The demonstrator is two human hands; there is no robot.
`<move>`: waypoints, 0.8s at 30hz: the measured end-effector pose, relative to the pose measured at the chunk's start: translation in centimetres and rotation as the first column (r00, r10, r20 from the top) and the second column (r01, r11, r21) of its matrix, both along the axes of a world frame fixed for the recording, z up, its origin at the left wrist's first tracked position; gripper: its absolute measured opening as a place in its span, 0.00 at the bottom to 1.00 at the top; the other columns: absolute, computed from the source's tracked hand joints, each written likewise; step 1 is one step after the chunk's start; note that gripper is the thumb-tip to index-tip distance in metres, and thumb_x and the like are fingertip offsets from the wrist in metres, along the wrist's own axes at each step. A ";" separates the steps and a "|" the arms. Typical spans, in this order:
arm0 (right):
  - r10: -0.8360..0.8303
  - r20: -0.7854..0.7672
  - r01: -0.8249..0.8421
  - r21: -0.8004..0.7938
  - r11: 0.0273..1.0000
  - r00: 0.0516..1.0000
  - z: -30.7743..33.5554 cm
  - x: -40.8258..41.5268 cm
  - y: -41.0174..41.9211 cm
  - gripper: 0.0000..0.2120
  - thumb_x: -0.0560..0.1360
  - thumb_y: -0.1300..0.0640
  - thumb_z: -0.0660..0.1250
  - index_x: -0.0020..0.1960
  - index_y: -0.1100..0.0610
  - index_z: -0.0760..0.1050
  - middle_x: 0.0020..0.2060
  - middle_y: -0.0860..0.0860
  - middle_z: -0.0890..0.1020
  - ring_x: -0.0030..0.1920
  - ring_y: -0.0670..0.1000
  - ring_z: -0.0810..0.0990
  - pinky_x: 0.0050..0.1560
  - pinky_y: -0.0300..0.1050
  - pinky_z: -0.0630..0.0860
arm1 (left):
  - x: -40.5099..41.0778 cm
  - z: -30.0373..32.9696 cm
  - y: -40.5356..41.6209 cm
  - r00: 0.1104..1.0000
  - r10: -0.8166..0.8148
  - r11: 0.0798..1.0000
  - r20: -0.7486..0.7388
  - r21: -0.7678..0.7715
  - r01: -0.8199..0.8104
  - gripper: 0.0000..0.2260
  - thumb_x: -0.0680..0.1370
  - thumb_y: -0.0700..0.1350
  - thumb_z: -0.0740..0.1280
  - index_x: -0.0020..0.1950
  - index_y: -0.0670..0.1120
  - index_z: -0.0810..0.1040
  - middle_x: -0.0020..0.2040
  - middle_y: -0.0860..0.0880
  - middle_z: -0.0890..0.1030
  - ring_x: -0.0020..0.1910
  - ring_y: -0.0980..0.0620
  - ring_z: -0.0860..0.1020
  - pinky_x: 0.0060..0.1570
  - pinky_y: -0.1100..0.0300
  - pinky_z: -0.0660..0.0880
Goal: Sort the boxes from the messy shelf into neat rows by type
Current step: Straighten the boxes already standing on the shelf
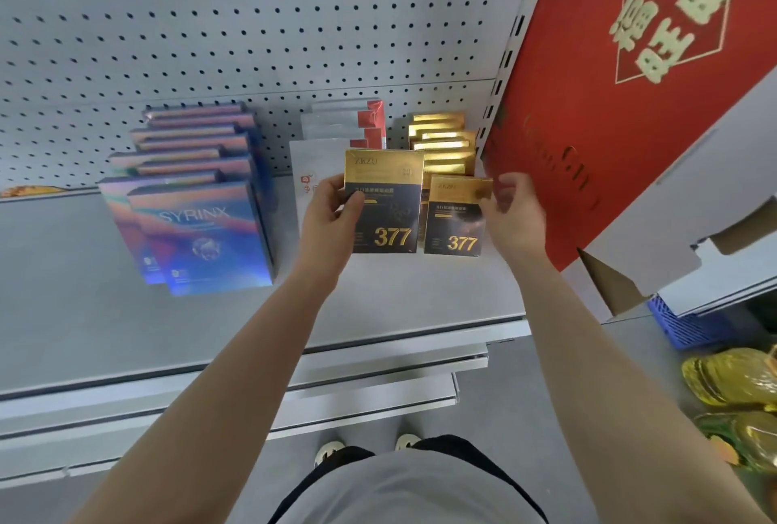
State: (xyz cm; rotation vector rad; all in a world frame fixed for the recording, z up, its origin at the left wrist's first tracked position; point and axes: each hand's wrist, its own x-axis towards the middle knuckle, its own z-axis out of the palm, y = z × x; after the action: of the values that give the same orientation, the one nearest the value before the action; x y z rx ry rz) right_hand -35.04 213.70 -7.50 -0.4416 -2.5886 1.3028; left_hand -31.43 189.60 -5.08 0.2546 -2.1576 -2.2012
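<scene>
My left hand (332, 216) grips a gold-and-navy "377" box (384, 203) by its left edge and holds it upright above the shelf (63, 271). My right hand (511, 212) pinches the top right corner of a second "377" box (456, 216), which stands at the front of a row of gold boxes (443, 142). Left of that row, white boxes with red corners (349, 123) stand in a row, partly hidden by the held box. Further left, several iridescent blue "SYRINX" boxes (202, 229) stand in two rows.
A perforated grey back panel (252, 18) closes the shelf behind. A big red carton with gold characters (630, 81) stands to the right of the shelf upright. A white cardboard box (693, 229), a blue crate (689, 325) and gold packets (740, 380) lie lower right.
</scene>
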 end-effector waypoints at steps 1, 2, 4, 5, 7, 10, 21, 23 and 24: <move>0.022 -0.074 -0.026 -0.050 0.998 0.997 1.0 0.0 -0.2 0.12 0.78 0.55 0.69 0.60 0.52 0.72 0.46 0.45 0.80 0.43 0.42 0.78 0.46 0.43 0.76 | 0.0 -0.1 0.3 1.000 -0.011 1.000 0.006 0.000 0.011 0.09 0.82 0.42 0.62 0.61 0.52 0.72 0.58 0.48 0.80 0.56 0.48 0.81 0.51 0.51 0.81; 0.078 -0.114 -0.093 -0.132 0.987 0.990 2.1 0.1 -0.4 0.09 0.78 0.52 0.67 0.58 0.50 0.74 0.44 0.43 0.80 0.41 0.39 0.79 0.45 0.42 0.77 | 0.0 -0.3 0.6 1.000 -0.027 1.000 0.012 0.000 0.027 0.09 0.82 0.42 0.62 0.60 0.53 0.72 0.58 0.49 0.80 0.55 0.48 0.81 0.50 0.52 0.81; 0.268 -0.105 -0.288 -0.331 0.898 0.958 3.7 0.4 -0.9 0.10 0.78 0.48 0.68 0.58 0.47 0.75 0.46 0.45 0.83 0.44 0.41 0.82 0.45 0.40 0.79 | 0.0 -0.8 1.4 0.997 -0.074 0.997 0.020 -0.003 0.074 0.09 0.82 0.42 0.62 0.59 0.55 0.73 0.58 0.50 0.80 0.55 0.49 0.81 0.50 0.54 0.81; 0.367 -0.076 -0.367 -0.378 0.850 0.927 4.1 0.5 -1.0 0.12 0.77 0.47 0.70 0.59 0.45 0.75 0.48 0.46 0.83 0.48 0.43 0.83 0.46 0.40 0.80 | 0.1 -1.1 1.9 0.995 -0.100 0.995 0.020 -0.005 0.100 0.10 0.82 0.42 0.62 0.59 0.55 0.73 0.58 0.50 0.80 0.55 0.49 0.81 0.49 0.54 0.81; 0.491 -0.002 -0.463 -0.338 0.820 0.871 4.2 0.8 -1.1 0.19 0.74 0.52 0.74 0.61 0.42 0.73 0.52 0.47 0.82 0.52 0.47 0.83 0.48 0.41 0.81 | 0.1 -1.9 2.9 0.990 -0.141 0.990 0.027 -0.028 0.142 0.10 0.82 0.42 0.61 0.61 0.54 0.72 0.57 0.50 0.80 0.54 0.49 0.81 0.48 0.56 0.81; 0.473 0.056 -0.453 -0.213 0.866 0.879 3.3 1.3 -0.6 0.19 0.72 0.60 0.76 0.58 0.47 0.75 0.52 0.45 0.82 0.53 0.51 0.82 0.49 0.45 0.81 | 0.1 -3.2 4.1 0.979 -0.196 0.973 0.061 -0.115 0.202 0.11 0.83 0.43 0.59 0.65 0.51 0.72 0.57 0.51 0.80 0.55 0.52 0.80 0.46 0.61 0.79; 0.321 0.121 -0.342 0.271 0.900 0.939 0.7 -0.4 -0.1 0.26 0.68 0.60 0.78 0.61 0.51 0.71 0.57 0.50 0.77 0.54 0.50 0.76 0.53 0.44 0.74 | 0.9 -6.4 6.2 0.923 -0.313 0.844 0.225 -0.380 0.378 0.20 0.84 0.44 0.57 0.76 0.53 0.63 0.73 0.50 0.70 0.68 0.50 0.72 0.67 0.52 0.69; 0.319 0.117 -0.340 0.315 0.886 0.941 0.7 -0.6 -0.4 0.26 0.68 0.61 0.77 0.63 0.52 0.71 0.58 0.52 0.75 0.56 0.53 0.76 0.56 0.48 0.75 | 0.7 -6.4 6.3 0.928 -0.298 0.851 0.225 -0.379 0.365 0.21 0.83 0.44 0.57 0.76 0.54 0.63 0.72 0.51 0.70 0.67 0.52 0.73 0.63 0.56 0.70; 0.326 0.109 -0.343 0.339 0.876 0.939 0.7 -0.8 -0.6 0.26 0.69 0.62 0.77 0.63 0.53 0.71 0.59 0.52 0.75 0.57 0.54 0.76 0.57 0.49 0.75 | 0.5 -6.5 6.3 0.930 -0.291 0.852 0.224 -0.382 0.358 0.20 0.83 0.44 0.57 0.76 0.55 0.63 0.72 0.51 0.71 0.65 0.53 0.73 0.61 0.58 0.70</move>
State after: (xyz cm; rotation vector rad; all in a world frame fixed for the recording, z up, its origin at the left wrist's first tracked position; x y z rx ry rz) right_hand -35.81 213.13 -6.77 0.0449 -2.9523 0.8777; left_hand -30.88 195.95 -11.58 0.0412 -2.8792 -1.8301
